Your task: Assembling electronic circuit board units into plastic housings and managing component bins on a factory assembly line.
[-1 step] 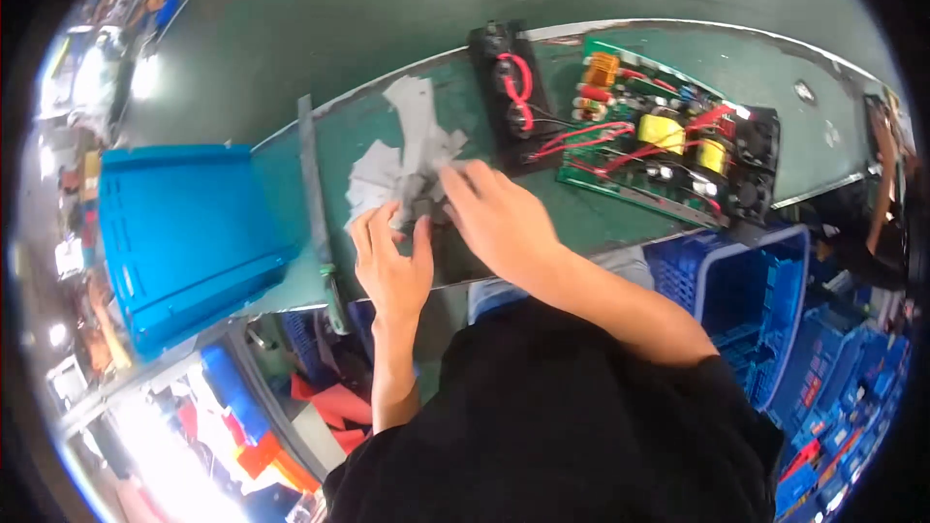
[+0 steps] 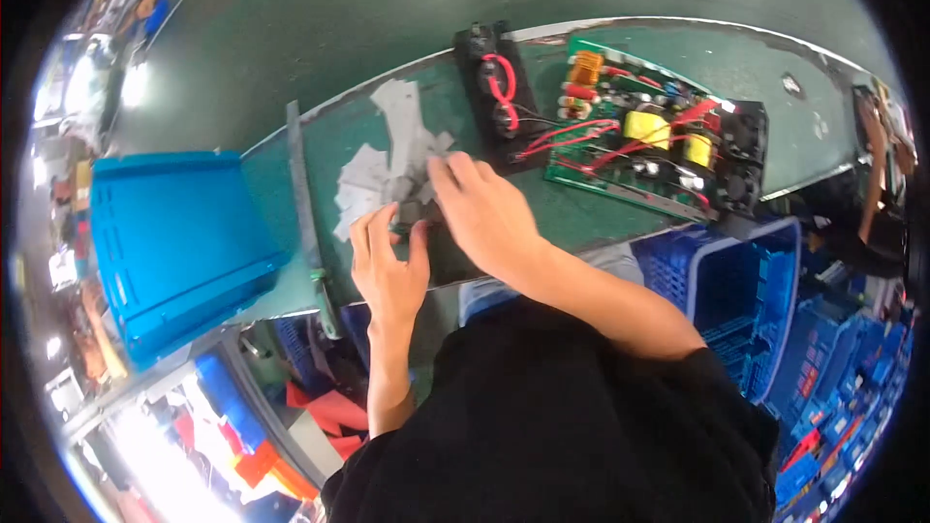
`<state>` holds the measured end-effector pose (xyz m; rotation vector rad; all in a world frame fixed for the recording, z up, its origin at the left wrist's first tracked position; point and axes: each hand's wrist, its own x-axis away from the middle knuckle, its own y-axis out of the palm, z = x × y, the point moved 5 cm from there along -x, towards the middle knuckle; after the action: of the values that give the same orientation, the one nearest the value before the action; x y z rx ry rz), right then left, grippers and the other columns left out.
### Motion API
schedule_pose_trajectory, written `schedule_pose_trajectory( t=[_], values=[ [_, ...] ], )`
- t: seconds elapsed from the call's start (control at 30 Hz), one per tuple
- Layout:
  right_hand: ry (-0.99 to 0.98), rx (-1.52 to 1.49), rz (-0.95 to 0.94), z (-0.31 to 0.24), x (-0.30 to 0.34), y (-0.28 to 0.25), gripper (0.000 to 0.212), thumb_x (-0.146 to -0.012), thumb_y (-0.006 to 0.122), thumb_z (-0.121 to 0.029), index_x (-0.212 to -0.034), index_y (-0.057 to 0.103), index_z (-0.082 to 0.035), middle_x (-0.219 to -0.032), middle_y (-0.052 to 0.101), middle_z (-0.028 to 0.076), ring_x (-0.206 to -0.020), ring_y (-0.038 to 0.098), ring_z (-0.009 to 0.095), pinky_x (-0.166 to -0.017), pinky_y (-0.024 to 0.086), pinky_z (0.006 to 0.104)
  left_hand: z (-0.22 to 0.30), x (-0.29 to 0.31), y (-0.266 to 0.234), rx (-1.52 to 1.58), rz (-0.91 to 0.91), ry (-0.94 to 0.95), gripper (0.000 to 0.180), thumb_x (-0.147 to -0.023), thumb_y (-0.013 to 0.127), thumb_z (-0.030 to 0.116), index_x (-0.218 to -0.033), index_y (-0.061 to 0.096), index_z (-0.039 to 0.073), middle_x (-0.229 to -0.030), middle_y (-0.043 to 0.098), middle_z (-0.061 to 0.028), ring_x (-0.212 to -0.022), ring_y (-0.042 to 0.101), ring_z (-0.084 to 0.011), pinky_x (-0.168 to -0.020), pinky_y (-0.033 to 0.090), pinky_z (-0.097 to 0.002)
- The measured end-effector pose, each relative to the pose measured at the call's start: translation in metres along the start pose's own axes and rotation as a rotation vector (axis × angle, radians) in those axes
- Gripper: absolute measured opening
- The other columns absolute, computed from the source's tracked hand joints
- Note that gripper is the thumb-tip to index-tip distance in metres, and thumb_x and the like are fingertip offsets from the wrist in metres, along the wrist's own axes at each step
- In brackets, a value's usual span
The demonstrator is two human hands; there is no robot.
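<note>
A loose heap of thin light-grey pieces [image 2: 402, 140] lies on the green bench, with darker grey bits at its near side. My left hand [image 2: 389, 266] is at the near edge of the heap, thumb and fingers apart around the dark bits. From the right, my right hand [image 2: 492, 223] reaches over the heap's right side, its fingers stretched out and slightly blurred. Its thumb and whatever lies under its fingertips are hidden. To the right are a black panel [image 2: 494, 97] with red wires and a green circuit board [image 2: 630, 136] wired to it.
A blue plastic bin [image 2: 184, 242] stands at the left. Beside it a grey metal strip [image 2: 302, 184] runs across the bench, near a green-handled tool [image 2: 325, 305]. Blue crates [image 2: 741, 300] sit below the bench at the right. Other people are partly visible at the far left.
The whole view has shifted slightly, so the bench items appear a little further left. Both hands stay at the grey heap in nearly the same pose.
</note>
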<state>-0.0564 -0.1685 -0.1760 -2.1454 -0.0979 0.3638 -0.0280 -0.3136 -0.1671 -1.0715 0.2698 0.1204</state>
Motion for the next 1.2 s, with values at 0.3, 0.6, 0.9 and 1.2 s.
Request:
schedule_pose_trajectory(
  t=[0.3,0.6,0.9,1.2],
  values=[
    [0.123,-0.083,-0.035,0.007,-0.014,0.000,0.012,-0.076,0.064,-0.003,-0.088,0.061,-0.001,-0.093,0.057,0.016,-0.079,0.064,0.033,-0.069,0.054,0.0403,0.000,-0.003,0.009,0.033,-0.060,0.038,0.015,-0.086,0.072,0.012,-0.100,0.066,0.008,-0.099,0.062,-0.0071,-0.083,0.064,-0.0277,-0.070,0.052,-0.0378],
    [0.113,-0.188,0.098,0.014,-0.008,-0.014,0.011,-0.079,0.067,-0.005,-0.088,0.060,-0.005,-0.088,0.056,0.011,-0.071,0.064,0.033,-0.061,0.053,0.0422,0.006,-0.003,0.008,0.043,-0.062,0.096,0.015,-0.085,0.069,0.004,-0.100,0.065,0.005,-0.100,0.061,-0.0091,-0.075,0.061,-0.0248,-0.067,0.050,-0.0360],
    [0.394,-1.039,-0.027,0.029,0.013,-0.030,0.014,-0.093,0.062,-0.006,-0.106,0.061,-0.001,-0.090,0.067,0.008,-0.081,0.068,0.011,-0.065,0.053,0.0262,0.001,0.000,0.005,0.028,0.023,0.008,0.012,-0.095,0.057,0.007,-0.105,0.055,0.003,-0.097,0.061,-0.0146,-0.083,0.062,-0.0343,-0.069,0.050,-0.0416],
    [0.402,-1.044,-0.170,0.031,0.053,-0.069,0.018,-0.087,0.070,-0.003,-0.104,0.066,0.001,-0.092,0.068,0.008,-0.082,0.068,0.016,-0.070,0.055,0.0297,-0.003,-0.024,-0.007,0.305,-0.072,-0.270,0.017,-0.098,0.055,0.009,-0.109,0.064,0.001,-0.091,0.067,-0.0098,-0.076,0.063,-0.0146,-0.069,0.051,-0.0293]
  ],
)
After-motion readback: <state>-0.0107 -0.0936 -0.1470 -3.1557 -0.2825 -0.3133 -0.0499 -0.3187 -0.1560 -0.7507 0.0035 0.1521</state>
